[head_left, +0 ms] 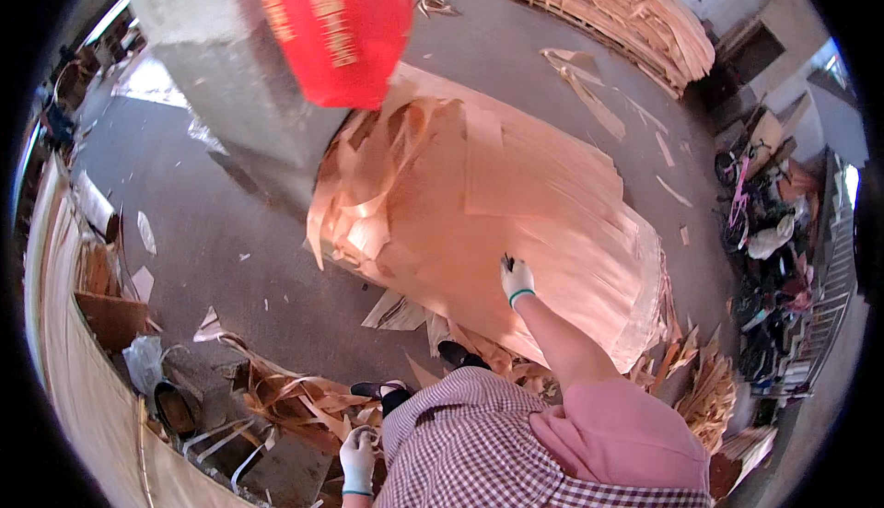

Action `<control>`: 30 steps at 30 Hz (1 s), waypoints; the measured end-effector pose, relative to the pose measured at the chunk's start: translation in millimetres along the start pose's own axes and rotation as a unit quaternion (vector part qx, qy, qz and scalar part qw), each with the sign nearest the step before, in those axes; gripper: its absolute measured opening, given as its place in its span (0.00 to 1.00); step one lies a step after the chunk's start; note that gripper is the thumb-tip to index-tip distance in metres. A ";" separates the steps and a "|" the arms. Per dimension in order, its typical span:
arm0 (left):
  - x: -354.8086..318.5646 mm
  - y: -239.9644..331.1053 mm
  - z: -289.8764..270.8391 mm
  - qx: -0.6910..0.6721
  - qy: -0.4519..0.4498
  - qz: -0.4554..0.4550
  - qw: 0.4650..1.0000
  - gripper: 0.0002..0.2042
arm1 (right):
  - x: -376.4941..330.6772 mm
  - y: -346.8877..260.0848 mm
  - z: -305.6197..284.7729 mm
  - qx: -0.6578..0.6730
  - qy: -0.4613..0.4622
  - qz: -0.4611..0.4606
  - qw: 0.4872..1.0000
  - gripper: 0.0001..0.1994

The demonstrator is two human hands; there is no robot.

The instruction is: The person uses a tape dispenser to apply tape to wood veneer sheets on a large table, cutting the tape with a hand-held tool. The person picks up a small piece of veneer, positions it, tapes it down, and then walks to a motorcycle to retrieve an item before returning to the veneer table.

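A large stack of thin, pinkish-tan wood veneer sheets (543, 222) lies before me, its left end covered with loose, curled strips (405, 153). My right hand (517, 280), in a white glove with a green cuff, is over the near part of the stack. It is closed on a small dark tool (508, 264) whose kind I cannot make out. Down by my left side hangs my left hand (357, 462), gloved the same way. Its fingers are curled, and whatever they may hold is too small to name.
A concrete pillar (212, 66) with a red banner (341, 29) stands at the stack's far left. Veneer scraps (295, 397) litter the floor around my feet. Another veneer pile (608, 6) lies far right. Bicycles and clutter (764, 232) line the right side.
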State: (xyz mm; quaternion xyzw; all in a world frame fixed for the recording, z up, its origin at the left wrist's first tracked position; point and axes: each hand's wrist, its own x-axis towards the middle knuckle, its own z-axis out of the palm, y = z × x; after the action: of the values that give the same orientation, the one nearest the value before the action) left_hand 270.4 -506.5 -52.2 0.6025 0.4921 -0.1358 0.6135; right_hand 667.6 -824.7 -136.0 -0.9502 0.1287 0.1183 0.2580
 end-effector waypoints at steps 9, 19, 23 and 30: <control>-60.4 -34.5 136.8 -0.166 -0.116 -0.116 0.972 0.14 | 135.1 -55.9 -35.6 -0.020 -0.005 -0.025 0.999 0.37; -76.7 -19.8 152.1 -0.076 -0.017 -0.083 0.993 0.12 | 170.3 -108.9 18.2 -0.134 -0.035 -0.037 0.990 0.28; -96.8 -4.2 153.3 -0.062 0.007 -0.069 0.996 0.13 | 177.3 -91.6 2.5 -0.060 0.026 -0.087 0.994 0.12; -137.3 -48.0 137.2 -0.023 -0.016 -0.075 0.997 0.14 | 4.2 -67.5 -54.0 -0.018 0.032 -0.278 0.960 0.10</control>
State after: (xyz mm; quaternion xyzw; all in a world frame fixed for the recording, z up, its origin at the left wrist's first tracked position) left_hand 228.6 -696.2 -4.8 0.5478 0.5287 -0.1798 0.6230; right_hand 700.7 -797.3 -60.9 -0.9562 -0.1341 0.0141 0.2597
